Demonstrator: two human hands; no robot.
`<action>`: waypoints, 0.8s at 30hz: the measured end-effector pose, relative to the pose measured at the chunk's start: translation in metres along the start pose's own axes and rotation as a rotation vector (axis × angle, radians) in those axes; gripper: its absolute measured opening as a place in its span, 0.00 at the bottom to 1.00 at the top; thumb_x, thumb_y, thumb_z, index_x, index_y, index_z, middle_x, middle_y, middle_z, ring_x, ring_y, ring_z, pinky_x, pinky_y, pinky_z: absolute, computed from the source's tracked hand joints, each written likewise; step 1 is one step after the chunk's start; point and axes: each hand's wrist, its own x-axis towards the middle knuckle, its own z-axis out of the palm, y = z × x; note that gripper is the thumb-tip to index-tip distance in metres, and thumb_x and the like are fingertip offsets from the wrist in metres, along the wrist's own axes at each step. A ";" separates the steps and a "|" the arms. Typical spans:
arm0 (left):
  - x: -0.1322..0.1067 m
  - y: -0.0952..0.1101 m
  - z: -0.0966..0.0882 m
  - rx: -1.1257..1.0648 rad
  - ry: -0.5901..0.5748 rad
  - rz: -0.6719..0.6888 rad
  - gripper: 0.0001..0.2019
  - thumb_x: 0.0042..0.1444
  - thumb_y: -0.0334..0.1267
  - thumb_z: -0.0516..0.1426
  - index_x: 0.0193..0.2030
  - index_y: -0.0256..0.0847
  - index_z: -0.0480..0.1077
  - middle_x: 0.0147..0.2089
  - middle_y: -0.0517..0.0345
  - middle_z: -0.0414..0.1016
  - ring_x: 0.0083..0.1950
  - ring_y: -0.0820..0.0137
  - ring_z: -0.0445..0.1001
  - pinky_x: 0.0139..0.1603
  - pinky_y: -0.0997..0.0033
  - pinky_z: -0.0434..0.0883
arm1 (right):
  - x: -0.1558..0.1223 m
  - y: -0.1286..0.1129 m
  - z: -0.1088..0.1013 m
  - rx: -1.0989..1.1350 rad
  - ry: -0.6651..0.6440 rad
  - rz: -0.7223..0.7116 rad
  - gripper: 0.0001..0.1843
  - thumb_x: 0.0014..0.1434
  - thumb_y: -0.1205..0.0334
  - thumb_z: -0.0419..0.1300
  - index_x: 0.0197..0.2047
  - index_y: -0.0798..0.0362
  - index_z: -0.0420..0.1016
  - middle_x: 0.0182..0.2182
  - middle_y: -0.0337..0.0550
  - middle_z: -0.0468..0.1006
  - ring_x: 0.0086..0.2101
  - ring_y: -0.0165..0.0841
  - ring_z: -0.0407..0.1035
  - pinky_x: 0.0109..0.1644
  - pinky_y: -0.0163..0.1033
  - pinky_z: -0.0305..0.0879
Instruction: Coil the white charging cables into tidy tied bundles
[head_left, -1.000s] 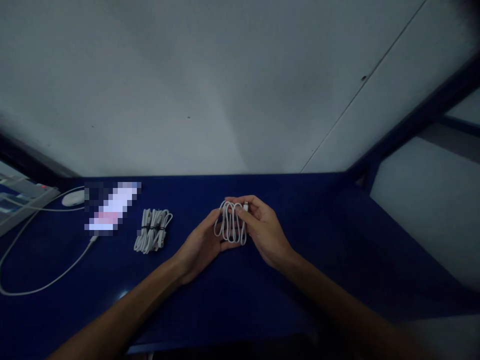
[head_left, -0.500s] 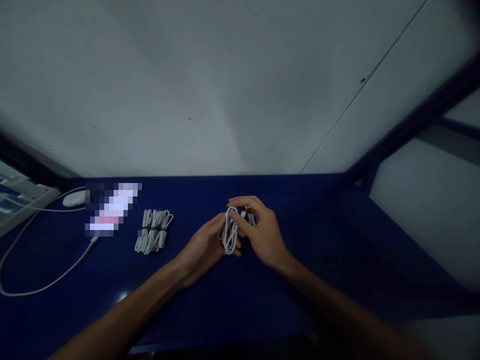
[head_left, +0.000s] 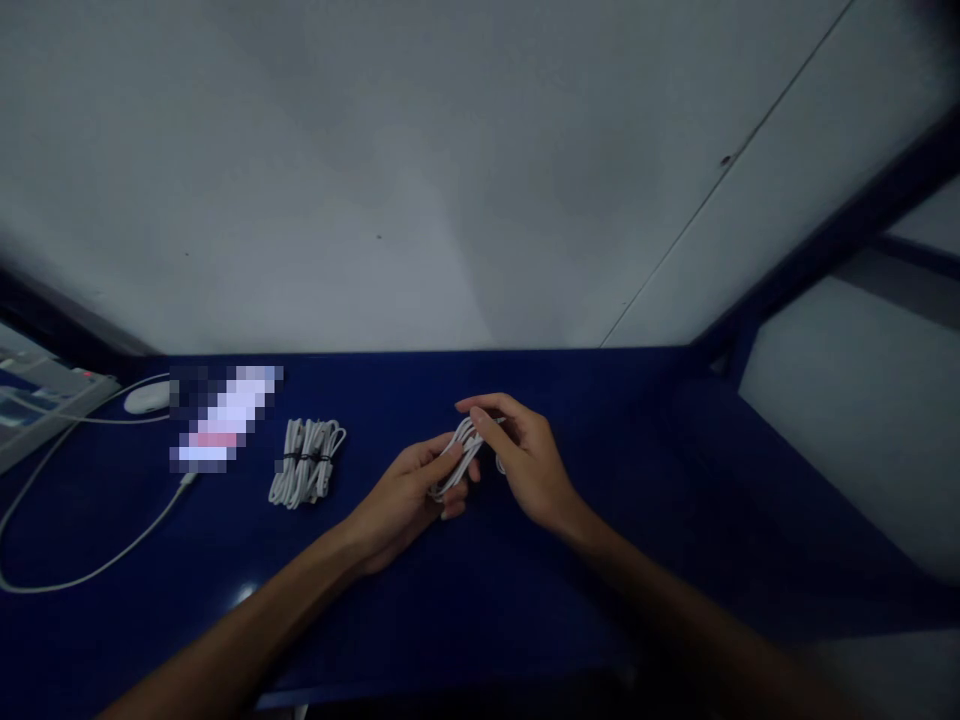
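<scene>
Between my two hands is a coiled white cable (head_left: 466, 458), folded into narrow loops and tilted to the right. My left hand (head_left: 415, 490) grips its lower end, the thumb lying across the loops. At the upper end my right hand (head_left: 525, 455) pinches the loops between thumb and fingers. The cable's plug ends are hidden by my right hand. To the left, on the blue tabletop (head_left: 360, 640), lie several white cable bundles (head_left: 306, 462) side by side, each with a black tie round its middle.
A phone with a blurred screen (head_left: 229, 415) lies farther left, a white charging cable (head_left: 161, 520) running from it. Beside it are a white rounded object (head_left: 148, 397) and a white power strip (head_left: 75, 385). A pale wall (head_left: 450, 200) rises behind the table.
My left thumb has come over onto the cable loops. The coil has tipped from nearly upright to a rightward slant, and the plug end seen earlier is now covered.
</scene>
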 end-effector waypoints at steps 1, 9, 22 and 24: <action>0.000 0.000 0.000 -0.002 0.000 -0.003 0.16 0.73 0.49 0.59 0.44 0.36 0.76 0.40 0.56 0.67 0.29 0.77 0.53 0.30 0.73 0.57 | 0.000 -0.001 -0.001 -0.010 -0.017 -0.011 0.13 0.74 0.49 0.61 0.52 0.43 0.84 0.43 0.45 0.84 0.44 0.41 0.77 0.45 0.45 0.72; -0.001 0.001 0.000 0.167 0.002 0.001 0.24 0.74 0.54 0.55 0.33 0.36 0.72 0.26 0.65 0.55 0.25 0.76 0.45 0.26 0.71 0.49 | -0.001 -0.009 -0.003 -0.252 -0.126 -0.173 0.10 0.77 0.55 0.58 0.50 0.41 0.83 0.45 0.41 0.84 0.46 0.42 0.77 0.57 0.53 0.66; -0.001 -0.004 -0.001 0.272 0.136 0.108 0.18 0.73 0.55 0.57 0.53 0.43 0.67 0.29 0.63 0.70 0.24 0.76 0.59 0.25 0.76 0.52 | -0.005 -0.003 0.000 -0.369 -0.042 -0.220 0.13 0.77 0.52 0.56 0.42 0.45 0.78 0.40 0.44 0.79 0.39 0.40 0.73 0.44 0.47 0.66; -0.001 -0.004 -0.002 0.290 0.118 0.128 0.16 0.74 0.55 0.55 0.48 0.42 0.65 0.29 0.63 0.71 0.23 0.77 0.57 0.24 0.76 0.52 | -0.005 -0.002 0.001 -0.385 -0.057 -0.178 0.18 0.78 0.50 0.54 0.36 0.46 0.73 0.33 0.41 0.77 0.33 0.37 0.70 0.38 0.45 0.63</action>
